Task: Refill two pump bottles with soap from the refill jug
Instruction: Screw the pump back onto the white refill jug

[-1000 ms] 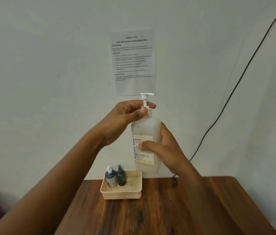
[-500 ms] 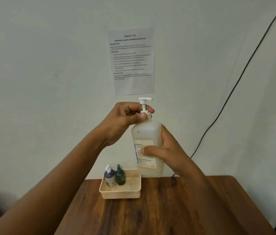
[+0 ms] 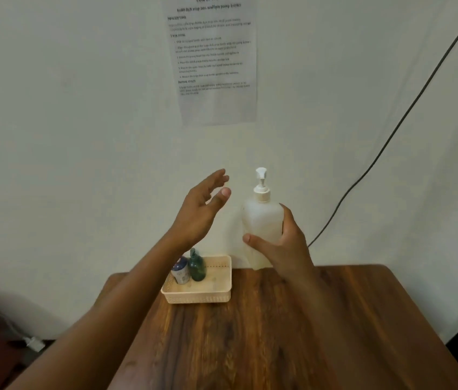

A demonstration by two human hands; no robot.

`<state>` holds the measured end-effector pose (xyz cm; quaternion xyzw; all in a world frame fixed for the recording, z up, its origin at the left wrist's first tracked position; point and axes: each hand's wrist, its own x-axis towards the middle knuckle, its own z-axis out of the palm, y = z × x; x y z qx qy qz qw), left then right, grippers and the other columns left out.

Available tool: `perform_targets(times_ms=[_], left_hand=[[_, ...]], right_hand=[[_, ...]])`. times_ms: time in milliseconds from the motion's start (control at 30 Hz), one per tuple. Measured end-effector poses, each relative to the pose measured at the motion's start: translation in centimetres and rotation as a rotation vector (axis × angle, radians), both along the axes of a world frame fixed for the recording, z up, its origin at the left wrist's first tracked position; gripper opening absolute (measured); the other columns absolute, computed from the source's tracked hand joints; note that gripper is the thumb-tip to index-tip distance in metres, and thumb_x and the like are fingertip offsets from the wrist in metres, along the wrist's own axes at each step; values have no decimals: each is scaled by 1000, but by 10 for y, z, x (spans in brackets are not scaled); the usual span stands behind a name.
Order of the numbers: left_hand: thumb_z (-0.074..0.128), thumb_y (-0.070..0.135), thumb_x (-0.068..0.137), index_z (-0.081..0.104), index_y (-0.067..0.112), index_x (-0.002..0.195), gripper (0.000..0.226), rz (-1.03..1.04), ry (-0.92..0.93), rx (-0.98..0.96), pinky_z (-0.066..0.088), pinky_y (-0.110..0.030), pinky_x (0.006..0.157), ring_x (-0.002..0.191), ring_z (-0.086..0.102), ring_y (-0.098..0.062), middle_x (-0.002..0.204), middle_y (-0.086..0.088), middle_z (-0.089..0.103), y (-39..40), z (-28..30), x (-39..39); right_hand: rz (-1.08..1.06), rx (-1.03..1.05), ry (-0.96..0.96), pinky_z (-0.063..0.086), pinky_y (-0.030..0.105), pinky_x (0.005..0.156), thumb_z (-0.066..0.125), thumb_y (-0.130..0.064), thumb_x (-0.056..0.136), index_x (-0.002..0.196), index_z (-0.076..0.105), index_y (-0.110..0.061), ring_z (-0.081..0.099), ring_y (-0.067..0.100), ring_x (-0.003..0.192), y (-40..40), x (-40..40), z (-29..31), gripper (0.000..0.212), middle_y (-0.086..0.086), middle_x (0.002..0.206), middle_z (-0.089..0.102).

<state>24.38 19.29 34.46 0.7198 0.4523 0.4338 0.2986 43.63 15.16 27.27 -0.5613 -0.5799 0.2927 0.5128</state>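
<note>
A large translucent white refill jug point(image 3: 261, 220) with a white pump head stands upright at the back of the wooden table point(image 3: 278, 333). My right hand point(image 3: 284, 249) wraps around its lower body. My left hand point(image 3: 202, 209) hovers to the left of the pump, fingers spread, touching nothing. Two small pump bottles stand in a beige basket point(image 3: 202, 294): a blue-capped pale one point(image 3: 180, 270), partly behind my left forearm, and a dark green one point(image 3: 197, 266).
A printed task sheet point(image 3: 213, 57) hangs on the white wall. A black cable point(image 3: 391, 136) runs diagonally down the wall on the right. A white plug and cord point(image 3: 35, 343) lie on the floor at lower left.
The jug came down from mid-air to the back of the table. My left hand let go of the pump collar and opened, moving left.
</note>
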Motion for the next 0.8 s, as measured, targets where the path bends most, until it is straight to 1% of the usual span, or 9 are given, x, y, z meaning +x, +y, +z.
perform_targets(times_ms=[100, 200, 300, 367, 500, 567, 600, 700, 800], left_hand=[[41, 62, 100, 26, 37, 162, 68, 87, 99, -23, 25, -35, 118, 154, 32, -17, 168, 11, 30, 14, -49, -4], [41, 60, 102, 15, 37, 164, 71, 99, 158, -59, 16, -32, 118, 158, 18, -15, 173, 11, 15, 30, -98, -7], [40, 58, 104, 9, 34, 165, 72, 97, 201, -115, 15, -46, 129, 160, 12, -17, 174, 9, 9, 49, -142, -4], [39, 60, 103, 7, 32, 165, 75, 79, 230, -137, 14, -53, 129, 161, 9, -18, 174, 7, 7, 59, -165, 0], [31, 68, 99, 3, 29, 165, 82, 41, 336, -114, 7, -55, 129, 161, -2, -17, 175, 4, -1, 87, -208, 10], [27, 72, 96, 2, 27, 166, 87, 38, 371, -107, 5, -55, 129, 161, -5, -17, 175, 3, -4, 101, -226, 14], [26, 73, 95, 2, 27, 166, 89, 43, 377, -114, 5, -55, 129, 161, -6, -17, 175, 3, -4, 108, -235, 16], [26, 75, 93, 3, 27, 166, 91, 52, 382, -142, 4, -53, 130, 161, -6, -18, 175, 3, -4, 124, -262, 20], [26, 75, 94, 4, 27, 166, 90, 60, 379, -165, 4, -50, 129, 161, -4, -17, 175, 4, -3, 135, -290, 20]], right_hand=[[-115, -53, -12, 44, 25, 87, 89, -49, 70, 148, 35, -33, 49, 7, 110, 21, 8, -30, 96, -12, 134, 51], [-185, -87, -39, 43, 28, 90, 91, -48, 67, 148, 37, -28, 47, 9, 112, 45, 18, -59, 100, -8, 135, 53], [-210, -103, -56, 44, 26, 87, 94, -46, 64, 144, 41, -27, 52, 11, 111, 72, 27, -92, 98, -8, 129, 56], [-225, -131, -64, 47, 26, 87, 95, -44, 63, 144, 41, -26, 52, 12, 111, 88, 30, -115, 98, -6, 132, 57], [-271, -170, -76, 53, 36, 92, 97, -41, 62, 143, 41, -25, 55, 21, 120, 124, 34, -164, 100, -1, 137, 56], [-294, -172, -91, 54, 39, 95, 97, -40, 61, 143, 42, -24, 55, 23, 123, 139, 35, -186, 100, -1, 138, 56], [-302, -173, -101, 54, 37, 95, 97, -39, 61, 143, 43, -23, 54, 22, 123, 147, 35, -198, 100, -1, 139, 56], [-314, -198, -113, 49, 25, 88, 97, -38, 62, 143, 44, -23, 53, 20, 123, 169, 34, -229, 99, 1, 138, 53], [-336, -226, -107, 45, 23, 89, 97, -38, 62, 144, 45, -23, 54, 20, 124, 188, 34, -260, 98, 2, 138, 55]])
